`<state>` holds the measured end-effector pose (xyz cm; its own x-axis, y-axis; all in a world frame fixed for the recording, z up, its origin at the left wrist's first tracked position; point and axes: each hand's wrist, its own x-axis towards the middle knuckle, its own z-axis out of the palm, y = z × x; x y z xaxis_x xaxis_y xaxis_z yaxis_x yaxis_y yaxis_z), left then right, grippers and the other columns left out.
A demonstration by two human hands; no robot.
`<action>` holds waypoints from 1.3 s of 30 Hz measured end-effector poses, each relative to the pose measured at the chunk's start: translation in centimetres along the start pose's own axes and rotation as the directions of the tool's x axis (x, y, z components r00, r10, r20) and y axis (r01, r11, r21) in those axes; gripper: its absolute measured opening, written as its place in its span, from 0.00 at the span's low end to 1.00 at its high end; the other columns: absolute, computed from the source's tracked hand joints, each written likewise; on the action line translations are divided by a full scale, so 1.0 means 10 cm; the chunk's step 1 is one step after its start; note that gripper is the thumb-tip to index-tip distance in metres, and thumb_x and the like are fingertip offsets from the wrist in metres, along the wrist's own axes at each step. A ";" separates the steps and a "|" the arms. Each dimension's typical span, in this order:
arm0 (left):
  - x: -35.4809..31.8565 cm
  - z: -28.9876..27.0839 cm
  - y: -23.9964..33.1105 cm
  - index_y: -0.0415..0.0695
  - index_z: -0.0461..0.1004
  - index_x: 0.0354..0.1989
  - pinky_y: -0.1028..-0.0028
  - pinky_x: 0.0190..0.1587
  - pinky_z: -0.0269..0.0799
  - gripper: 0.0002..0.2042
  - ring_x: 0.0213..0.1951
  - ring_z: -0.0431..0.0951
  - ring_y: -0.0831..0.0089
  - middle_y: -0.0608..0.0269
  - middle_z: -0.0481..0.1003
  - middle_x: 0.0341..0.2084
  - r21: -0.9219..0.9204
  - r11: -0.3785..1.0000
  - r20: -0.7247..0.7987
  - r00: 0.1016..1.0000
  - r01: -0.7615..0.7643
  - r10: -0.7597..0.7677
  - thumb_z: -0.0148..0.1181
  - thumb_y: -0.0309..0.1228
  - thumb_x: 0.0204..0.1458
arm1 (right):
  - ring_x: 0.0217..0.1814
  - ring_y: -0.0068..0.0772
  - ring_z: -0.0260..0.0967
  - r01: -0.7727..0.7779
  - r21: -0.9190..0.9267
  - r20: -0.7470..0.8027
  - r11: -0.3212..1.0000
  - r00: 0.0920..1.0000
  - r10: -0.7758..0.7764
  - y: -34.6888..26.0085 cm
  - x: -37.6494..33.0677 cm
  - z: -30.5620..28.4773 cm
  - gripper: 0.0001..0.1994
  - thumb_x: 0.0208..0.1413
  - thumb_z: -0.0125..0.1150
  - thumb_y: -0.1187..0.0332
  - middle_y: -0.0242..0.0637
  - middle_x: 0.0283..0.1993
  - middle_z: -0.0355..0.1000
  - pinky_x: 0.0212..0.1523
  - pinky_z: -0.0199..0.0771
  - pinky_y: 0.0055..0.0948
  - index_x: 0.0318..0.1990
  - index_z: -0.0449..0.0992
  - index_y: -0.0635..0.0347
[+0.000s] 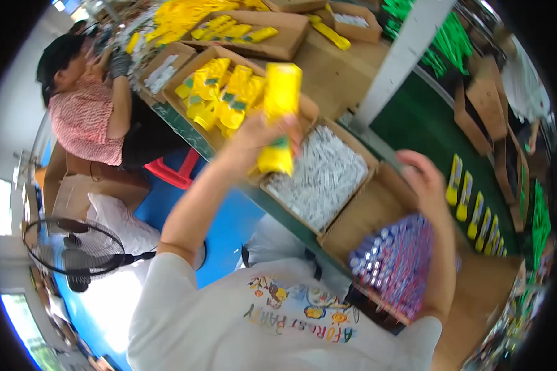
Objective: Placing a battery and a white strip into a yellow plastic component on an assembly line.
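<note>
My left hand (254,139) is closed round a long yellow plastic piece (283,89) with a green patch, held upright above the boxes. Behind it, a cardboard box holds more yellow pieces (229,99) with green labels. Below the hand is a box of small white and clear strips (325,176). My right hand (424,176) is raised above the table's far side, its fingers curled; whatever they hold, if anything, is hidden. Under my right forearm, another box holds stacked blue and purple cylinders (393,260) with shiny ends, like batteries.
A grey metal post (408,55) rises from the green table (402,114). Yellow pieces (476,213) lie in a row at right, near green strips (442,43). At left sit a co-worker (83,111), a red stool (178,172) and a black fan (74,247). Another person (526,80) stands opposite.
</note>
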<state>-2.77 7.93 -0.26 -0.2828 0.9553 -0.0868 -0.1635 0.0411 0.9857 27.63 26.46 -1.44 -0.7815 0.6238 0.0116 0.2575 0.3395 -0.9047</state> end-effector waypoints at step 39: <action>-0.81 1.10 -0.77 0.42 0.53 0.56 0.72 0.38 0.70 0.16 0.33 0.70 0.74 0.59 0.67 0.39 -0.248 0.959 0.259 0.963 0.134 -0.068 0.40 0.19 0.59 | 0.35 0.42 0.70 0.008 -0.798 -0.185 0.603 0.948 -0.257 -0.21 -0.86 0.69 0.10 0.43 0.68 0.65 0.39 0.32 0.71 0.38 0.72 0.37 0.32 0.78 0.60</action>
<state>11.13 3.12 -5.58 -0.0165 0.9935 -0.1130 -0.4293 0.0950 0.8981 29.89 15.50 -2.58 -0.7023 0.6346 0.3226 0.6025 0.7712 -0.2055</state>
